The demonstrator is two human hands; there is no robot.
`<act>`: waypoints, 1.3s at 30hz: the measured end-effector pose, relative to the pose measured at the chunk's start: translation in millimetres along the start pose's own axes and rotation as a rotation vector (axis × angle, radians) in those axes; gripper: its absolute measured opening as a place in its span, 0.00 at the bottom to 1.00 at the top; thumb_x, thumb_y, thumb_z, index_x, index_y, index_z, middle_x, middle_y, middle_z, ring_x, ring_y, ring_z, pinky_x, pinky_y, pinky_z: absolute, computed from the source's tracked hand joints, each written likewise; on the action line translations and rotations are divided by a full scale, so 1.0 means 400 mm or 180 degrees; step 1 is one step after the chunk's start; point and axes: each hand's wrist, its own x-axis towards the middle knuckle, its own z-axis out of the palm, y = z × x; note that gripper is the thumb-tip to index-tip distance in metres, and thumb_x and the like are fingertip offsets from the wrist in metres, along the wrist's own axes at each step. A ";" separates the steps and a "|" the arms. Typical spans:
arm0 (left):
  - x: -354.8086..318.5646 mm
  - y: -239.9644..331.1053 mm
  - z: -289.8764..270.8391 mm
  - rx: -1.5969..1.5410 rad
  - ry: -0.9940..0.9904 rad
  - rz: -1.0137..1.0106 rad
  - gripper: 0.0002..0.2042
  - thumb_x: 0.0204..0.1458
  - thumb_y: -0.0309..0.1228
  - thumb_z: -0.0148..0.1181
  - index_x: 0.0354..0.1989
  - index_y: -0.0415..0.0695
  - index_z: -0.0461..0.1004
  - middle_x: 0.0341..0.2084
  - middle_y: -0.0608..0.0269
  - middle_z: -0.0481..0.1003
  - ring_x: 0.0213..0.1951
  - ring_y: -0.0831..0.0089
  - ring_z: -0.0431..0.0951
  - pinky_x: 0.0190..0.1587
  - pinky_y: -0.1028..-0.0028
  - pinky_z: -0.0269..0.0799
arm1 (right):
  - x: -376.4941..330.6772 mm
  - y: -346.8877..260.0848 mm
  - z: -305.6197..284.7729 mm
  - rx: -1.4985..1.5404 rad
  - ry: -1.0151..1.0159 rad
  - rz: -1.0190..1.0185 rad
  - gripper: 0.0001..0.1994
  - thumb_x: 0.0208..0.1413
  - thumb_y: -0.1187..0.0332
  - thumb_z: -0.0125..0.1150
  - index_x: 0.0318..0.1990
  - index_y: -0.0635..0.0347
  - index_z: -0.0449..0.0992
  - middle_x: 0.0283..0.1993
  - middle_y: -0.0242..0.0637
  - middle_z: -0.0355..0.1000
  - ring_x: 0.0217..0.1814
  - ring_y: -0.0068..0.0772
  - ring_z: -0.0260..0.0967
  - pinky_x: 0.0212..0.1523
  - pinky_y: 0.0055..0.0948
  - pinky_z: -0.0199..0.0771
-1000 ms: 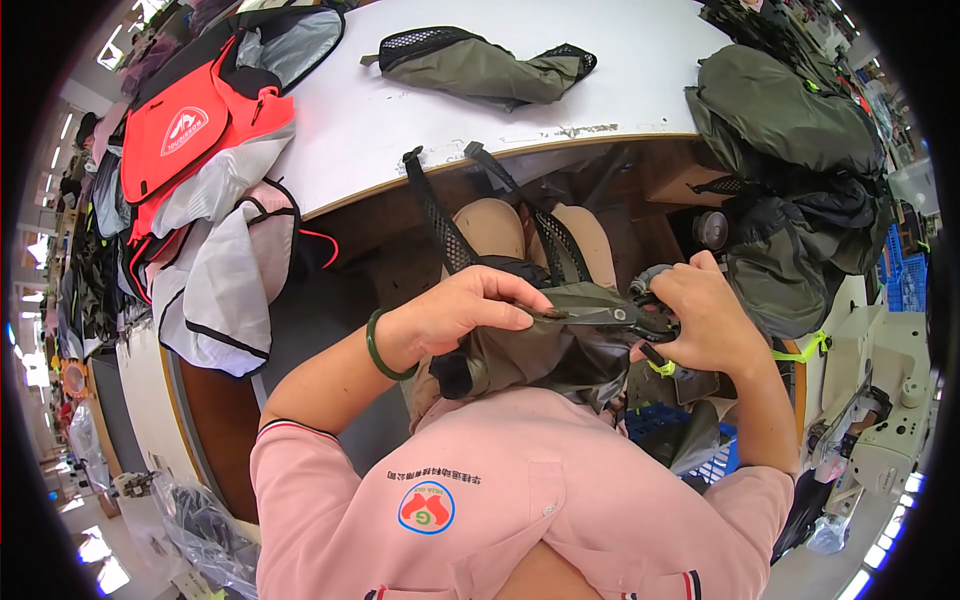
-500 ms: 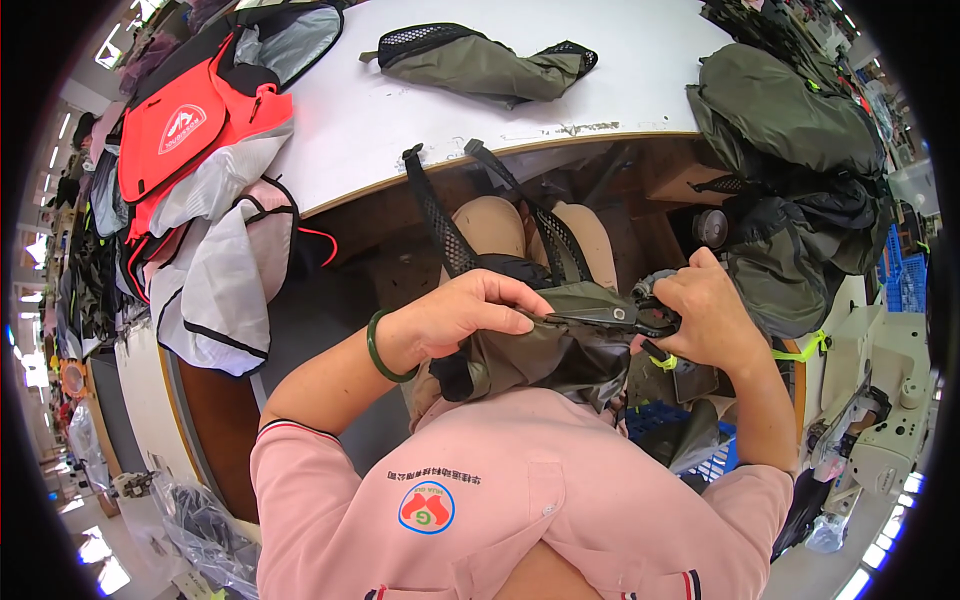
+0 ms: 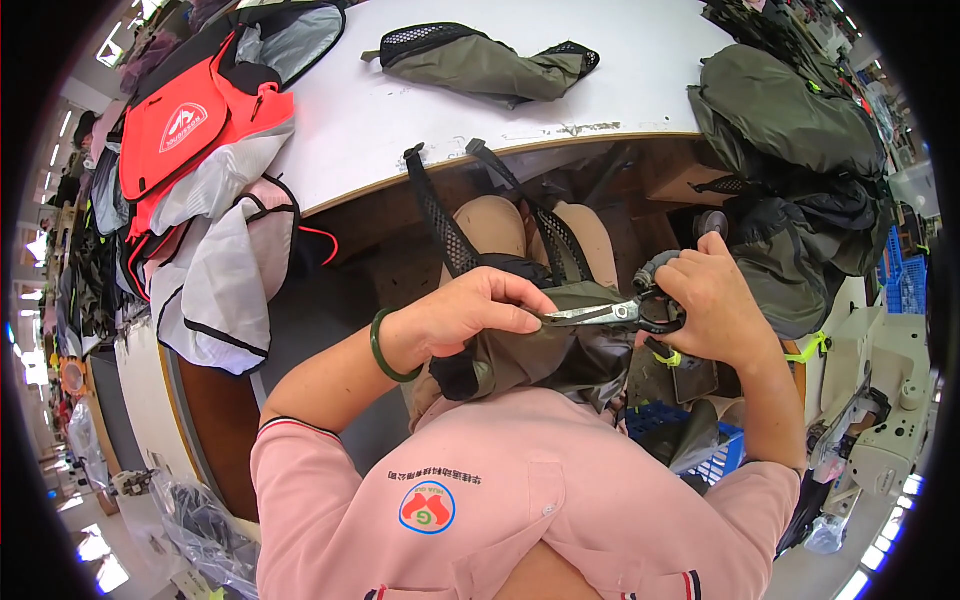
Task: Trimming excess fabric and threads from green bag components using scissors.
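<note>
Across my lap lies an olive-green fabric bag [image 3: 520,357] with black mesh straps [image 3: 432,220] reaching toward the table. My left hand [image 3: 478,312], a green bangle on its wrist, pinches the bag's upper edge between thumb and fingertips. In my right hand [image 3: 715,300] is a pair of scissors [image 3: 608,313] with dark wrapped handles. Their silver blades point left along the fabric edge, with the tips close to my left fingertips. Whether the blades are parted is hard to make out.
On the white table [image 3: 350,115] lies an olive piece with mesh [image 3: 490,65]. A red and grey bag [image 3: 180,130] hangs over its left side. Olive bags [image 3: 790,110] are heaped at right, above a sewing machine [image 3: 890,430]. A blue basket [image 3: 725,455] stands low at my right.
My right hand has shifted slightly up and to the right. The scissors have turned, so their blades now show bright silver. My left hand keeps its pinch almost in place.
</note>
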 end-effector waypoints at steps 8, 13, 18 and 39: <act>-0.001 -0.010 -0.003 -0.0085 0.0061 0.0080 0.11 0.52 0.23 0.64 0.44 0.38 0.80 0.37 0.66 0.80 0.38 0.82 0.76 0.46 0.80 0.71 | -0.020 0.001 0.028 0.0037 0.0065 0.0101 0.23 0.31 0.54 0.79 0.22 0.56 0.68 0.21 0.35 0.68 0.26 0.41 0.66 0.40 0.36 0.58; 0.000 -0.008 -0.003 -0.0107 0.0016 0.0066 0.11 0.52 0.22 0.64 0.44 0.38 0.80 0.38 0.66 0.80 0.39 0.82 0.76 0.46 0.80 0.71 | -0.026 -0.020 0.041 0.0821 -0.0167 0.0995 0.25 0.33 0.51 0.79 0.24 0.57 0.70 0.21 0.35 0.68 0.27 0.40 0.65 0.39 0.34 0.58; 0.011 -0.005 0.007 -0.0062 0.0071 0.0124 0.10 0.51 0.23 0.64 0.42 0.39 0.80 0.36 0.68 0.79 0.39 0.83 0.75 0.46 0.81 0.71 | 0.009 -0.042 0.046 0.0904 0.0149 0.0517 0.28 0.28 0.49 0.79 0.29 0.59 0.71 0.24 0.35 0.66 0.30 0.40 0.62 0.40 0.34 0.57; 0.010 -0.014 -0.003 -0.0392 -0.0095 0.0090 0.12 0.48 0.19 0.60 0.42 0.39 0.78 0.36 0.69 0.77 0.37 0.84 0.74 0.42 0.82 0.69 | 0.001 -0.012 0.026 -0.0144 0.0124 0.0104 0.20 0.32 0.57 0.78 0.26 0.56 0.72 0.24 0.33 0.70 0.30 0.38 0.68 0.42 0.36 0.59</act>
